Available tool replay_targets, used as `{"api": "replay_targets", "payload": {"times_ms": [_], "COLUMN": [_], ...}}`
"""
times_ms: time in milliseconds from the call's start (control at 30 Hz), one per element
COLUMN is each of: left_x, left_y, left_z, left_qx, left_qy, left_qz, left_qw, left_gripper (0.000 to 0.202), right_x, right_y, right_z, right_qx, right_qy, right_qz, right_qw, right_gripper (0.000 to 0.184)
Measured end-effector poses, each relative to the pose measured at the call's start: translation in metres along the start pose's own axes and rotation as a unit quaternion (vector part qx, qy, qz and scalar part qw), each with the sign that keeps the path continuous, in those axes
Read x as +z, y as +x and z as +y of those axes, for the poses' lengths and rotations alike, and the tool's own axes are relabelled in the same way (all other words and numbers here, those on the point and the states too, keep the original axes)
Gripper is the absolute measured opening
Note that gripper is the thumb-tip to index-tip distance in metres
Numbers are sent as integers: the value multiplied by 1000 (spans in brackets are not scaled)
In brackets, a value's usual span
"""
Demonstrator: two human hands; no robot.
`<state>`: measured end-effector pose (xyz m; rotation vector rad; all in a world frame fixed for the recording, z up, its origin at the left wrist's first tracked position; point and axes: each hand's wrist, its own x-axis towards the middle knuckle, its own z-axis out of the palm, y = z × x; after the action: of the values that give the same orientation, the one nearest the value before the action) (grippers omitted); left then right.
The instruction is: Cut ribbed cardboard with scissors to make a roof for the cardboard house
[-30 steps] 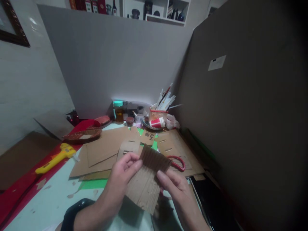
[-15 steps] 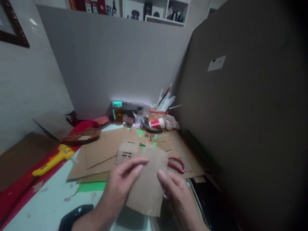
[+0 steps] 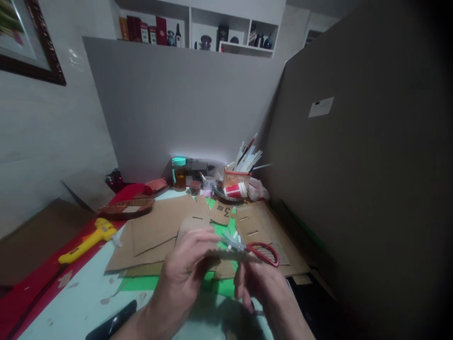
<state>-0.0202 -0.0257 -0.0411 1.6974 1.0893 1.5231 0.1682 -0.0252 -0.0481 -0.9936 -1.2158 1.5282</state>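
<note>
My left hand (image 3: pixel 184 276) and my right hand (image 3: pixel 260 290) hold a small piece of corrugated cardboard (image 3: pixel 226 256) between them, above the table's near middle. The piece lies almost flat and shows edge-on. My left thumb and fingers pinch its left end. My right hand's fingers curl under its right end and are smeared by motion. Red-handled scissors (image 3: pixel 264 252) lie just behind the piece on flat cardboard sheets (image 3: pixel 152 231). Green paper (image 3: pixel 138 283) shows under the sheets.
A yellow tool (image 3: pixel 88 238) lies on red card at the left. At the back stand a teal-lidded jar (image 3: pixel 180 171), a holder of white sticks (image 3: pixel 240 172) and a tipped red cup (image 3: pixel 236 190). Grey boards (image 3: pixel 354 189) wall the back and right. A black object (image 3: pixel 113 323) sits by my left forearm.
The cardboard piece has tipped from facing me to nearly flat and edge-on. My hands moved slightly lower, and the view has risen, showing more of the shelf.
</note>
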Motion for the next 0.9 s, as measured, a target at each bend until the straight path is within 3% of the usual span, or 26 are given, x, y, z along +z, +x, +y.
{"api": "replay_targets", "payload": {"times_ms": [100, 233, 333, 533, 733, 900], "left_x": [-1, -1, 0, -4, -8, -12], "left_y": [7, 10, 8, 10, 19, 20], "left_z": [11, 18, 17, 7, 1, 0], "left_qx": [-137, -215, -233, -247, -231, -261], "left_qy": [-58, -127, -152, -173, -160, -196], "left_qz": [0, -55, -86, -102, -92, -134], "left_qw": [989, 967, 957, 948, 955, 936], "left_gripper": [16, 30, 32, 24, 20, 34], "right_x": [-6, -6, 2, 15, 19, 25], "right_y": [-1, 1, 5, 6, 13, 16], "right_z": [-10, -15, -17, -21, -14, -6], "right_qx": [-55, -79, -86, -89, -91, -102], "right_qy": [-51, -142, -194, -249, -201, -146], "right_qz": [49, 25, -11, 10, 8, 15], "right_qw": [996, 986, 977, 964, 975, 984], "right_gripper": [44, 41, 37, 39, 31, 26]}}
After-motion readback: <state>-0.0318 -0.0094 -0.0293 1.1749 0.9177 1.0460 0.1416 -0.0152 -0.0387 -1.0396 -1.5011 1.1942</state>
